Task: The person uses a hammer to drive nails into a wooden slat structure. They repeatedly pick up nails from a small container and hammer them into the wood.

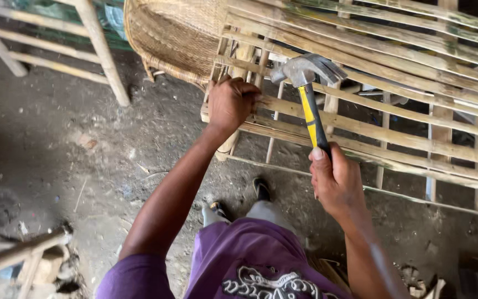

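My right hand [336, 182] grips a claw hammer [307, 88] by its yellow and black handle; the grey steel head is raised over the bamboo slats. My left hand [229, 103] is closed on the left end of a slatted bamboo frame [394, 135], holding a slat near a vertical post. The frame's long pale slats run from the centre to the right edge. If a nail is under the hammer, it is too small to see.
A woven cane basket-like seat [172, 33] sits behind the frame at top centre. A wooden ladder-like frame [98, 47] leans at top left, another wooden piece [23, 252] lies at bottom left. The ground is dark dirt [84, 155]. My feet [261, 188] stand below the frame.
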